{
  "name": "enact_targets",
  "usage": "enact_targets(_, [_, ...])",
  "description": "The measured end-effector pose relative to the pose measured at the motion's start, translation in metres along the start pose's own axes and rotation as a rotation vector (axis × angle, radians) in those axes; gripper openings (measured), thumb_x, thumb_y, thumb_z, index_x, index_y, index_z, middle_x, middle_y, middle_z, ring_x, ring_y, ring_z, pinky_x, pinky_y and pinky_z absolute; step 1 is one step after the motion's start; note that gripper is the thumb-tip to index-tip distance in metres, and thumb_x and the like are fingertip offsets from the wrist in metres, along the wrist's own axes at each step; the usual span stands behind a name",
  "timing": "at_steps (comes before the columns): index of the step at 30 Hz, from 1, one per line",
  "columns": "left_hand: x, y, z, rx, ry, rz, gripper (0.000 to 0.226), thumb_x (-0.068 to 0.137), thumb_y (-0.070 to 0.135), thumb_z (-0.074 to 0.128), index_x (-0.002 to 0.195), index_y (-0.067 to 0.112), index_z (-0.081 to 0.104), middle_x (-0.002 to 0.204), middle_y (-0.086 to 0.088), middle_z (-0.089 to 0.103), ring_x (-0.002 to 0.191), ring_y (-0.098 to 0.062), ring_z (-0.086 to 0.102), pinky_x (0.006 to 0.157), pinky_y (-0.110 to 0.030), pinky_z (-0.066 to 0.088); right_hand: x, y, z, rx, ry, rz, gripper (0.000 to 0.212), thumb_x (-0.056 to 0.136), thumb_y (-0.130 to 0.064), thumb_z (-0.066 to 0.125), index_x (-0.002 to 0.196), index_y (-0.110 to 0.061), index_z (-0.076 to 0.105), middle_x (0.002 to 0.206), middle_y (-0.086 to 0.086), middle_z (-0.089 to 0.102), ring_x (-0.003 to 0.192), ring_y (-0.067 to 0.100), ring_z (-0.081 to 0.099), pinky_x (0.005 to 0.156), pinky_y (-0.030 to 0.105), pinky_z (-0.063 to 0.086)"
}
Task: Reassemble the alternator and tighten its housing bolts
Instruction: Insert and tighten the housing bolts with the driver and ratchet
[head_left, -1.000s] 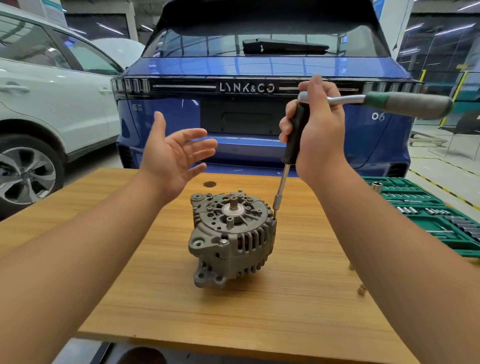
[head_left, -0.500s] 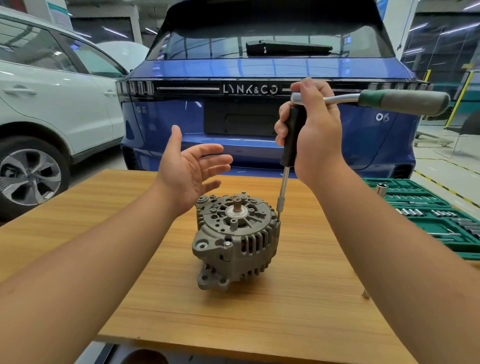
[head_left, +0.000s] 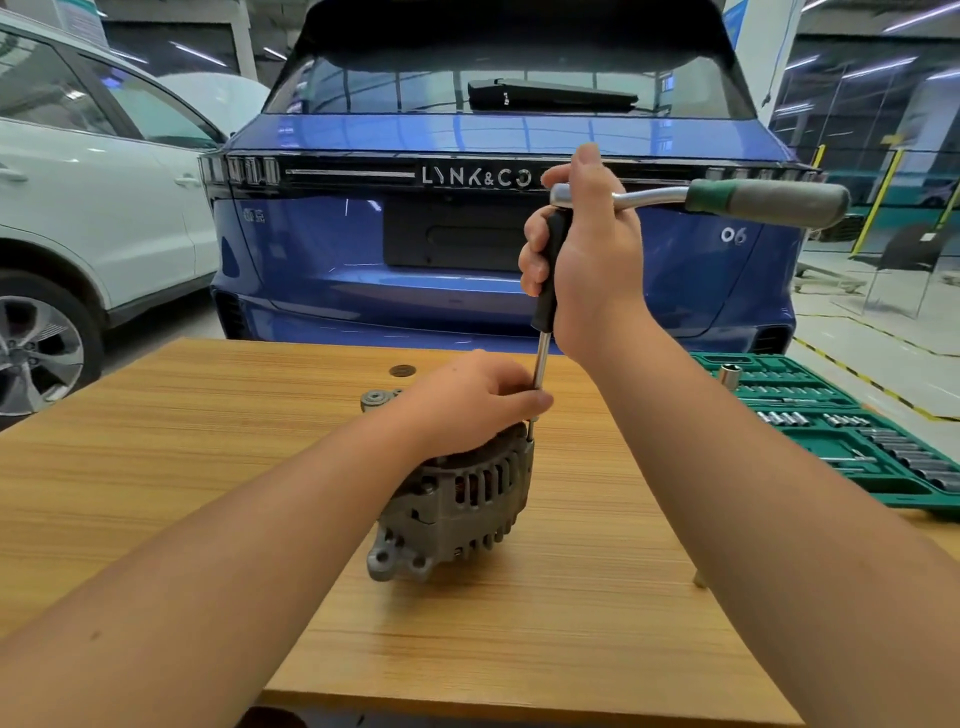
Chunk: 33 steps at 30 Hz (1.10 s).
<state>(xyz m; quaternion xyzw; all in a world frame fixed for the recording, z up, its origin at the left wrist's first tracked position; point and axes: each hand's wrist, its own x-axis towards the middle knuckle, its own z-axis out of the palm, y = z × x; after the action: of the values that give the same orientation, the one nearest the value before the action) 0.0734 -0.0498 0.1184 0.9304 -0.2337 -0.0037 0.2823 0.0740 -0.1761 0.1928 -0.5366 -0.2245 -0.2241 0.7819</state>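
Note:
A grey alternator (head_left: 457, 501) stands on the wooden table (head_left: 156, 467) in the middle of the head view, its slotted housing facing me. My left hand (head_left: 467, 405) lies over its top face, fingers curled round the rim, and hides the shaft. My right hand (head_left: 582, 260) grips the black handle of a long extension bar (head_left: 541, 358) that stands upright, its socket tip on a housing bolt at the alternator's right edge. A ratchet wrench (head_left: 753, 200) with a green and grey grip sits on top of the bar and points right.
A green socket set tray (head_left: 857, 441) lies open at the table's right edge. A small metal part (head_left: 700, 579) stands on the table beside my right forearm. A blue car's rear (head_left: 467, 234) is just behind the table, a white car (head_left: 78, 182) to the left.
My left hand has dropped from the air onto the top of the alternator and now holds it. My right hand keeps the bar and ratchet in the same place.

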Motion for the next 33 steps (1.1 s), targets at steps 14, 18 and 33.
enact_targets(14, [-0.001,-0.013,-0.005,-0.063,-0.049,0.056,0.014,0.095,0.061,0.056,0.095,0.049,0.064,0.093,0.035,0.064,0.084,0.015,0.058,0.072,-0.027,0.045,0.004,-0.010,0.001,0.116,-0.234,0.266,0.045,0.106,-0.049,0.037,0.079,-0.015,0.051,0.052,-0.001,0.041,0.040,0.014,0.031,0.046,0.022,0.029])
enact_targets(18, [-0.002,-0.014,-0.007,-0.110,-0.089,0.094,0.005,0.096,0.054,0.060,0.096,0.056,0.065,0.098,0.036,0.067,0.090,0.017,0.060,0.078,-0.026,0.046,0.006,-0.012,-0.003,0.238,-0.406,0.400,0.042,0.105,-0.054,0.035,0.083,-0.020,0.049,0.050,-0.006,0.041,0.036,0.008,0.032,0.042,0.018,0.030])
enact_targets(33, [-0.004,-0.010,-0.004,-0.032,-0.071,0.093,0.014,0.087,0.048,0.075,0.092,0.052,0.063,0.097,0.042,0.062,0.087,0.022,0.057,0.071,-0.019,0.043,-0.009,-0.012,-0.002,-0.127,-0.015,0.237,0.057,0.078,-0.071,0.061,0.095,-0.016,0.061,0.057,-0.003,0.062,0.045,0.011,0.052,0.044,0.025,0.044])
